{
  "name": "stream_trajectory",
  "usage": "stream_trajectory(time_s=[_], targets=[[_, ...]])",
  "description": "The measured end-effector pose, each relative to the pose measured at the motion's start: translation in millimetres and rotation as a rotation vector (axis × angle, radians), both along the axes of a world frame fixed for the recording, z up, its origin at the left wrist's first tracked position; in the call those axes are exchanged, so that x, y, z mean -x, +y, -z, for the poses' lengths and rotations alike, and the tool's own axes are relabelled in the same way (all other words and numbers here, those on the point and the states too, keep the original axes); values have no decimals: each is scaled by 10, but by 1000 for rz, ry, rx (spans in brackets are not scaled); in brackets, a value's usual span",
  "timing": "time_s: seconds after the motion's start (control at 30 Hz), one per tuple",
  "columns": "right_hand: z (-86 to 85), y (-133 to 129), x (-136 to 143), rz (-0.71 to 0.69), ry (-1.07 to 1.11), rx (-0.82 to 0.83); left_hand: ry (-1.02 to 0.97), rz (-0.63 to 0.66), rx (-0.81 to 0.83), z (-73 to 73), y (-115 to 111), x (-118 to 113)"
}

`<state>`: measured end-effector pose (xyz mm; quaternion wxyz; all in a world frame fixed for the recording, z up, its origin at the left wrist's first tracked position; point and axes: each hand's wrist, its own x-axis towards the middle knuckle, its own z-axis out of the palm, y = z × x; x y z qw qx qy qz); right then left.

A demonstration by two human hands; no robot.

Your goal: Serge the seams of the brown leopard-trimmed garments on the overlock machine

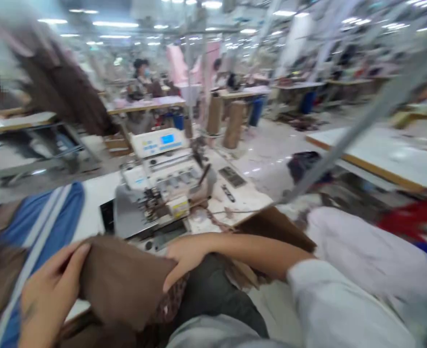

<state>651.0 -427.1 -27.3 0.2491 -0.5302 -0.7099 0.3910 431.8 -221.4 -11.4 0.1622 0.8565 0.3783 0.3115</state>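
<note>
A sewing machine (168,171) stood on my desk (247,195), a cloth pile (59,217) toward the left edge. Before the machine, near the front edge, a fabric piece (126,280) lay between my left fingers (74,266) and right fingers (172,278). Another desk (387,152) stood apart to the right.

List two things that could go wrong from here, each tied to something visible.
1. The sewing machine's display is lit, so it may be powered; the right hand, near its front, could be hurt if it strayed into the working parts.
2. The brown fabric hangs below the right hand and left hand, so it might crease or snag.
</note>
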Motion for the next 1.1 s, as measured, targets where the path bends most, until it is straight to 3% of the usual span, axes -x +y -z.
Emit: stream_trajectory(time_s=[0.03, 0.07, 0.13, 0.17, 0.2, 0.27, 0.37, 0.5, 0.6, 0.7, 0.8, 0.87, 0.97, 1.1], targets=[[165, -29, -19, 156, 124, -60, -62, -65, -95, -5, 42, -17], [309, -23, -39, 315, 267, -118, -119, -8, -244, 10, 47, -59], [545, 68, -34, 619, 473, -194, -148, 254, -378, 106, -50, -207], [643, 127, 1, 726, 543, -212, -69, 455, -370, 178, -139, -301], [729, 178, 52, 802, 585, -226, 0, 545, -346, 254, -238, -397], [865, 233, 156, 874, 622, -244, 62, 601, -263, 381, -402, -564], [949, 187, 211, 901, 602, -265, -31, 508, -74, 423, -418, -692], [861, 1, 161, 957, 446, -485, -155, 399, 248, 237, -187, -614], [775, -76, 233, 908, 367, -548, -204, 490, 201, 90, -161, -530], [755, -40, 402, 770, 452, -348, -219, 590, 66, 80, -306, -625], [785, 7, 504, 682, 466, -290, -312, 485, 88, 178, -475, -807], [802, -1, 488, 770, 402, -364, -331, 382, 149, 233, -537, -867], [811, -34, 393, 895, 324, -387, -252, 335, 141, 235, -550, -845], [858, -49, 353, 656, 334, -249, -167, 325, 114, 156, -545, -789]])
